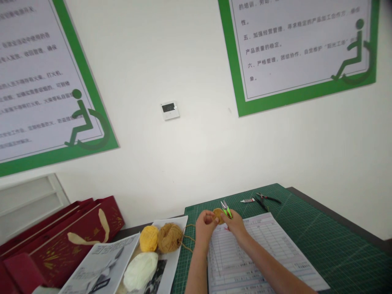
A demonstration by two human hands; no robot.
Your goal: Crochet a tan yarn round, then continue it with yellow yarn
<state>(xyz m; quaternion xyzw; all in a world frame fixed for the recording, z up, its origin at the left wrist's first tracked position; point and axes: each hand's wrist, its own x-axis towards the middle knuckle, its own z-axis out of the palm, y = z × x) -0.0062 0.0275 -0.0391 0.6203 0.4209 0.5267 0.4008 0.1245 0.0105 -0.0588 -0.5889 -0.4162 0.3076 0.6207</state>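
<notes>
From afar, I pinched a tan disc [218, 213] with my left hand [205, 223]; my curled right hand [234, 224] held it and green snips [227, 210].

Seemingly mustard disc [218, 215]; lime-green snips [227, 211]; tan yarn ball [169, 237]; green gridded mat [324, 239].

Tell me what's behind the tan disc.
Green cutting mat shows above the tan disc, and the printed sheet below. The spot directly behind is hidden by the disc, left hand and right hand.
</notes>
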